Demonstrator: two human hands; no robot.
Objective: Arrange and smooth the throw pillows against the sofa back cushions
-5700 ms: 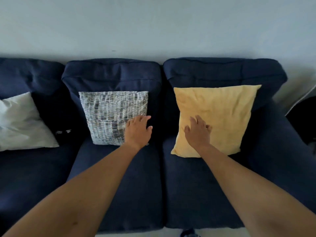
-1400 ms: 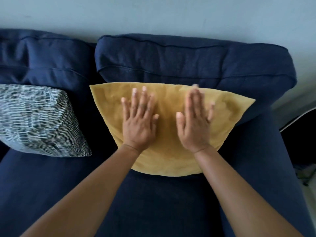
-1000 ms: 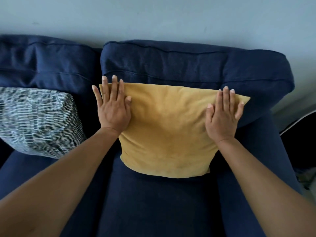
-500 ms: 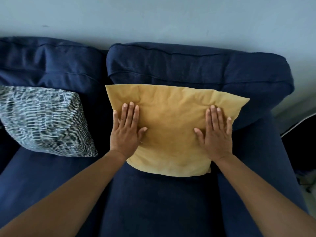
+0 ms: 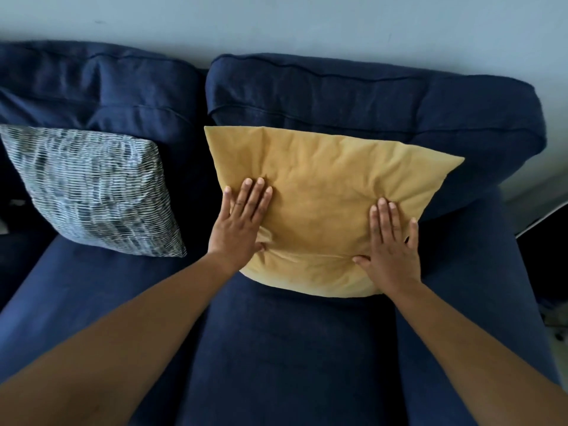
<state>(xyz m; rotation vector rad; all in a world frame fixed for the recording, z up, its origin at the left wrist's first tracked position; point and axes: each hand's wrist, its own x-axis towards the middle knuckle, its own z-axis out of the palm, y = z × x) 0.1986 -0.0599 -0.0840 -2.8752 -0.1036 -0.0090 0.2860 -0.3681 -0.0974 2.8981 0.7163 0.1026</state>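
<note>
A yellow throw pillow (image 5: 322, 192) leans against the right navy back cushion (image 5: 368, 99) of the sofa. My left hand (image 5: 239, 226) lies flat on the pillow's lower left side, fingers extended and close together. My right hand (image 5: 392, 244) presses flat on its lower right side, and the fabric creases between the two palms. A grey-and-white woven pillow (image 5: 92, 189) rests against the left back cushion (image 5: 101, 87), apart from both hands.
The navy seat cushion (image 5: 292, 348) stretches in front of the yellow pillow. The sofa's right arm (image 5: 479, 272) borders it, with a dark object (image 5: 550, 235) and floor beyond. A pale wall (image 5: 276, 23) runs behind the sofa.
Both hands have slid down the yellow pillow from its upper corners to its lower sides. The fabric now bunches near the palms.
</note>
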